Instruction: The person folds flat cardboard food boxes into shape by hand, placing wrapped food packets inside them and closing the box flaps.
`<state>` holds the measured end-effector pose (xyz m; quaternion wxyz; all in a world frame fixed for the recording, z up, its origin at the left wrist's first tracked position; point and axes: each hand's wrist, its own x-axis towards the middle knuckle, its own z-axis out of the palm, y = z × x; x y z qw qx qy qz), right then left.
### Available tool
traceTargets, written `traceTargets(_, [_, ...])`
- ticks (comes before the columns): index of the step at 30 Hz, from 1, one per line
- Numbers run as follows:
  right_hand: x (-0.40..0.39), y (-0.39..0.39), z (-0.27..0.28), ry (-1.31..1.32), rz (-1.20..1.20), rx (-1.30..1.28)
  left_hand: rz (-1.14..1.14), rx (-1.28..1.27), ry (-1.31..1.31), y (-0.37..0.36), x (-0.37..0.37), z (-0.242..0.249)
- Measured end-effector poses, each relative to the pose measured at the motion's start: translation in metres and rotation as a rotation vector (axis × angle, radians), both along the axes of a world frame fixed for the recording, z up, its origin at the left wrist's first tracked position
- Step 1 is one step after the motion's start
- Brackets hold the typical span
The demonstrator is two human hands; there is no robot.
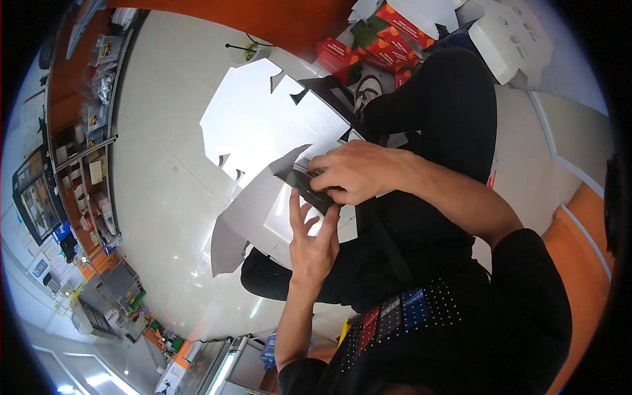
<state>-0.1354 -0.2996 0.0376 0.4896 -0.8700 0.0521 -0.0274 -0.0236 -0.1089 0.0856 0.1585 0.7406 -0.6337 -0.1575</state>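
Observation:
My left hand [312,251] reaches up from below with its thumb and fingers pinching the lower side of a dark green folded cardboard piece [308,189]. From the right, my right hand [365,170] curls its fingers over the upper side of that piece, and the fingertips hide part of it. Behind the hands lies a large white die-cut cardboard sheet [263,122] with notched edges. A curved pale flap [247,220] stands to the left of the green piece, over my bent leg [270,273].
Red and green printed cartons [395,46] are piled at the top right, by a shoe [367,89]. Beside them sits a white ribbed box [500,43]. Tiled floor [164,158] spreads left, towards shelving [85,178]. An orange panel [579,230] stands at the right.

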Motion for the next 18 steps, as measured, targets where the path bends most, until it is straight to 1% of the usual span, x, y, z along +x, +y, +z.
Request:
traceTargets(4, [-0.004, 0.0, -0.001, 0.024, 0.072, 0.018, 0.091, -0.035, 0.02, 0.008, -0.003, -0.006])
traceTargets(9, [-0.005, 0.0, -0.011, -0.003, 0.145, 0.048, 0.09, 0.07, -0.043, 0.012, -0.004, -0.005])
traceTargets(13, [-0.006, 0.0, -0.015, -0.018, 0.143, 0.102, 0.074, 0.063, -0.083, 0.0, -0.008, 0.004])
traceTargets(16, [-0.008, -0.001, -0.016, -0.034, 0.137, 0.154, 0.126, 0.117, -0.086, 0.005, -0.005, -0.001])
traceTargets(18, [-0.01, 0.004, -0.024, -0.08, 0.114, 0.199, 0.023, 0.185, -0.155, 0.011, 0.002, -0.002])
